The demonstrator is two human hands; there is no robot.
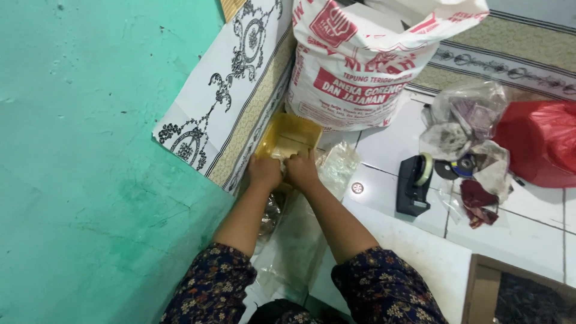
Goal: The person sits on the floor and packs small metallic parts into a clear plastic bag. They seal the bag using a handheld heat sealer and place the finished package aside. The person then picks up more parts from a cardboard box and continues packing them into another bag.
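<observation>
The person is reaching both arms forward, and the two hands are sitting side by side, touching each other. The left hand (264, 171) is curled down with its fingers bent, and the right hand (300, 170) is curled the same way. Both are pressing on the near edge of a yellow tub (290, 136), which is lying just in front of the fingers. It is hard to tell if the fingers are gripping the tub's edge or something small inside it, because the fingertips are hiding.

A clear bag (339, 166) is lying just to the right of the right hand, crinkled on the white floor (384, 138). More clear plastic (294, 246) is lying under the two arms. A big white sack (360, 60) with red print is standing just past the tub. A green wall (90, 150) is standing to the left of the left hand. Farther right of the right hand, a black tape holder (414, 183) is sitting on the floor. Past it, a pile of bags (465, 129) and a red bag (540, 141) are lying well away from the hands.
</observation>
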